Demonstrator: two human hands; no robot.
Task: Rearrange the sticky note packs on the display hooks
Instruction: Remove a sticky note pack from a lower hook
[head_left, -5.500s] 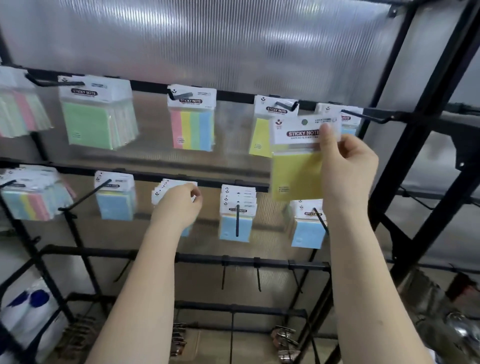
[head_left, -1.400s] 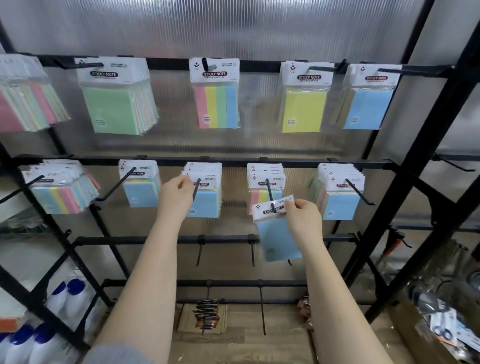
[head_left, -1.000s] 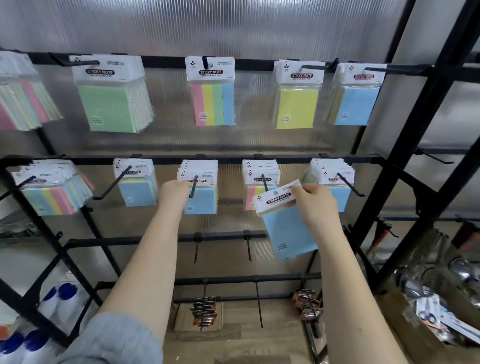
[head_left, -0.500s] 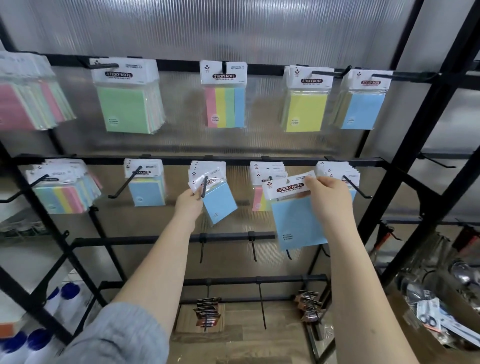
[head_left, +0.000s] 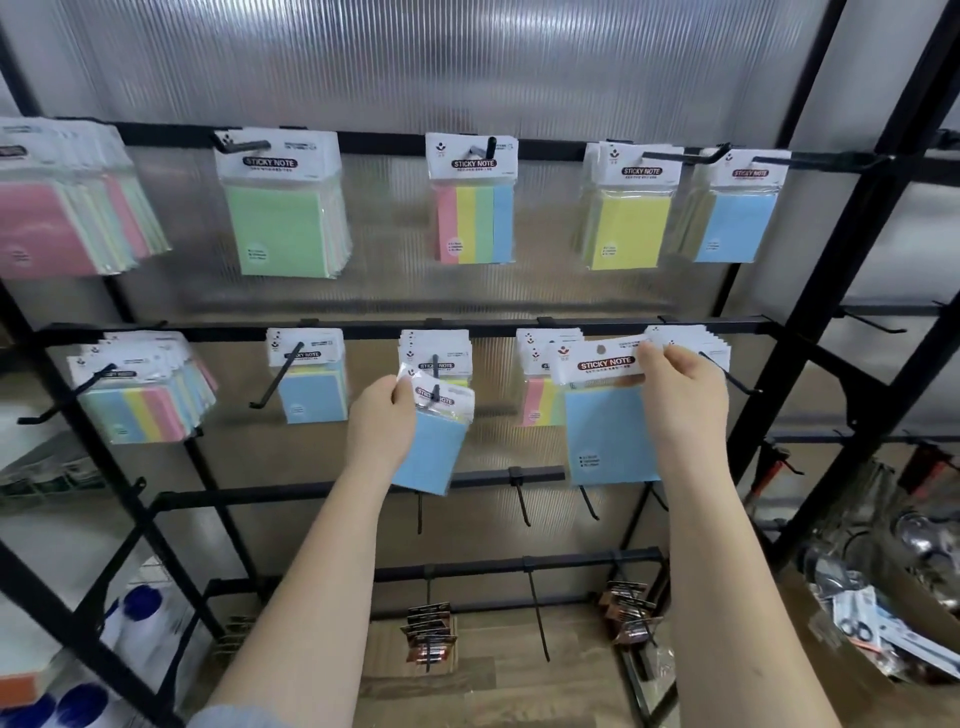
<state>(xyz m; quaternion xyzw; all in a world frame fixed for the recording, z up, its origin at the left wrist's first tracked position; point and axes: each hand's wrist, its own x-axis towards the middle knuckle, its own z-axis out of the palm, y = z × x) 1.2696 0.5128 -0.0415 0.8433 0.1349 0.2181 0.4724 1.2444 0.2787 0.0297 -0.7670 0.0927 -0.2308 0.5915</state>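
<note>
My right hand (head_left: 683, 395) grips a large blue sticky note pack (head_left: 608, 436) by its white header, held in front of the middle row between the striped packs (head_left: 540, 400) and the rightmost stack (head_left: 691, 338). My left hand (head_left: 382, 421) holds a small blue sticky note pack (head_left: 434, 447), tilted, at the tip of the hook (head_left: 435, 364) that carries a stack of similar packs. The top row carries green (head_left: 280, 228), striped (head_left: 475, 218), yellow (head_left: 626, 223) and blue packs (head_left: 735, 218).
A black metal rack frame (head_left: 810, 291) runs up the right side. Bare hooks (head_left: 522, 499) stick out on the lower bar. More packs hang at far left (head_left: 140, 400). Small dark items hang near the floor (head_left: 431, 634). A box of clutter (head_left: 883, 623) sits lower right.
My right hand lifted the large blue pack off the middle hook and carried it up and to the right. My left hand pulled a small blue pack toward the tip of its hook.
</note>
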